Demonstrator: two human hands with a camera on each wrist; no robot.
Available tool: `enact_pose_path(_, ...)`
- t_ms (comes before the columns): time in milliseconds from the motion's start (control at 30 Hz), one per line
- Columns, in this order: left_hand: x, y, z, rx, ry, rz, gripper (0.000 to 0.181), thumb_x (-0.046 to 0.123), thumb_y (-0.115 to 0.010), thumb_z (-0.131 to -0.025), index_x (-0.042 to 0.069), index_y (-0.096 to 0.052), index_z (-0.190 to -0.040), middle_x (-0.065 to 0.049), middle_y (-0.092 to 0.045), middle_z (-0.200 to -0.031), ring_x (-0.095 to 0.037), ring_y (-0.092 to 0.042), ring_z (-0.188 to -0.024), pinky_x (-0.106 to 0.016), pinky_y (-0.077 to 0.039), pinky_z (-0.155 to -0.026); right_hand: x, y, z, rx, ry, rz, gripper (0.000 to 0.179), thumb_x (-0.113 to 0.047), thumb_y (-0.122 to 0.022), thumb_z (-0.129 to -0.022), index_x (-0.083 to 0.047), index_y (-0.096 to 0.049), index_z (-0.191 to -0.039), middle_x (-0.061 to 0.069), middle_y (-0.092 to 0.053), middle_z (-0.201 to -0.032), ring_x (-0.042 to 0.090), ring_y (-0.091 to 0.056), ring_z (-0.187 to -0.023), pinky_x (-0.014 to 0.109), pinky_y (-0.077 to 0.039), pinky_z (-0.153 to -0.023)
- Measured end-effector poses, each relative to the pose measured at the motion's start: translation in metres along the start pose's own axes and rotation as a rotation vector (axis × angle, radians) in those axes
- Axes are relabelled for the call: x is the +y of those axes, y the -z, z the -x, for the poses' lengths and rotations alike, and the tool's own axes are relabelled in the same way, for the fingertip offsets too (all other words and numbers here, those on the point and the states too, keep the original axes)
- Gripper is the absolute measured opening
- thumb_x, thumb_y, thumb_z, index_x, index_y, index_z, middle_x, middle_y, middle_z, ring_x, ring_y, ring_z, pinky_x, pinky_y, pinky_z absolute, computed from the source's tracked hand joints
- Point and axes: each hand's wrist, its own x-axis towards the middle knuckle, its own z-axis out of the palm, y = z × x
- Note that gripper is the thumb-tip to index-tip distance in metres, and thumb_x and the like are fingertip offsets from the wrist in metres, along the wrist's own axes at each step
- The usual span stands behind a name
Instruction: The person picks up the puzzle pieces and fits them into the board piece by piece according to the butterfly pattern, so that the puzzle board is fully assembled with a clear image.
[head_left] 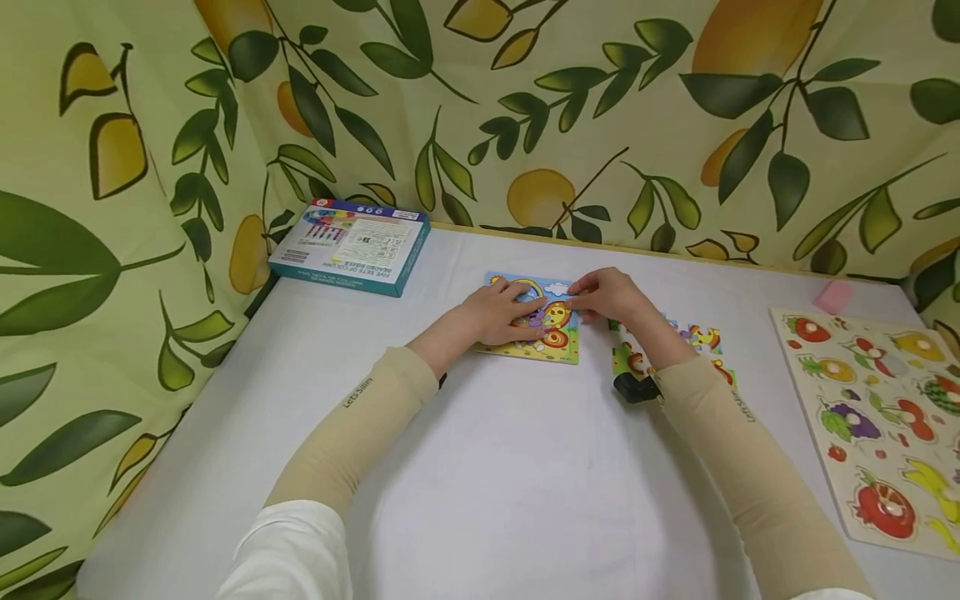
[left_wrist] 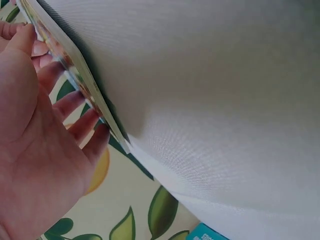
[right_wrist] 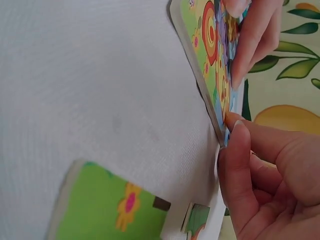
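Butterfly puzzle (head_left: pixel 557 317) lies flat on the white worktop (head_left: pixel 495 467), toward its back edge, roughly mid-span. Picture's sky-and-cloud side points at the back edge, ground side at the person, so it reads upright from the person's seat. Outline is near square in the head view and the view is slanted: can't call the long axis. Its sides run roughly with the back edge.

Left hand (head_left: pixel 502 315): palm down over the left half, fingers spread across the face, fingertips touching it. Right hand (head_left: pixel 609 295): thumb and forefinger pinching the puzzle's right edge near its far right corner, other fingers curled.

Edges/room: narrow strip of white surface behind the puzzle, up to the back edge and the leaf-print curtain (head_left: pixel 540 196). Wide open stretch in front, between the sleeved forearms, down to the picture bottom. Left: gap, then a teal-sided box (head_left: pixel 348 247) at the back left corner, long axis mostly left-right. Right: small gap, then loose puzzle pieces (head_left: pixel 705 337), partly hidden by the right forearm. Fruit board (head_left: pixel 873 417) sits by the right edge, pink block (head_left: pixel 834 296) just behind it.
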Motion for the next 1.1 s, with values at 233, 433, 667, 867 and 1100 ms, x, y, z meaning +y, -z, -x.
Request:
enact_pose_path(233,-0.001,0.0,0.0,0.014,-0.007,0.034,0.069,0.066,-0.03,-0.097,0.033,-0.018,-0.156,-0.003,-0.017,-0.16,-0.03,-0.016,-0.144,-0.045,-0.025,-0.114,0.005,0.002,0.002,0.032,0.04,0.03,0.033,-0.026,-0.065,-0.095,-0.002,-0.064,-0.118,0.012,-0.062,-0.096,0.014,-0.061,-0.066,0.027,-0.048,-0.066)
enact_pose_path(433,-0.007,0.0,0.0,0.027,-0.034,0.225,0.068,0.059,-0.039,-0.099,0.025,-0.024,-0.156,-0.005,-0.019,-0.16,-0.031,-0.015,-0.144,-0.048,-0.021,-0.114,0.023,0.027,0.021,0.149,0.103,0.152,0.04,-0.035,-0.06,-0.097,-0.007,-0.063,-0.125,0.016,-0.058,-0.117,0.03,-0.055,-0.092,0.036,-0.047,-0.073)
enact_pose_path(667,-0.022,-0.002,0.001,0.037,-0.037,0.487,0.071,0.05,-0.053,-0.097,0.015,-0.03,-0.154,-0.007,-0.015,-0.161,-0.025,-0.011,-0.147,-0.041,-0.016,-0.117,0.055,0.05,0.04,0.023,0.122,0.316,0.053,-0.036,-0.073,-0.088,-0.002,-0.059,-0.126,0.019,-0.055,-0.12,0.033,-0.047,-0.099,0.043,-0.042,-0.077)
enact_pose_path(867,-0.039,-0.002,0.016,0.087,-0.045,0.587,0.076,0.043,-0.061,-0.095,0.01,-0.027,-0.155,-0.006,-0.019,-0.161,-0.02,-0.014,-0.148,-0.036,-0.016,-0.117,0.068,0.047,0.04,-0.001,0.125,0.259,0.055,-0.036,-0.076,-0.085,-0.001,-0.058,-0.124,0.019,-0.052,-0.118,0.034,-0.042,-0.102,0.045,-0.04,-0.082)
enact_pose_path(1100,-0.059,-0.006,0.048,0.038,-0.077,0.555,0.082,0.042,-0.063,-0.094,0.012,-0.02,-0.157,-0.001,-0.012,-0.163,-0.015,-0.004,-0.149,-0.033,-0.01,-0.118,0.071,0.046,0.042,0.029,0.123,0.236,0.051,-0.033,-0.075,-0.086,-0.001,-0.053,-0.119,0.018,-0.054,-0.109,0.031,-0.046,-0.095,0.039,-0.041,-0.074)
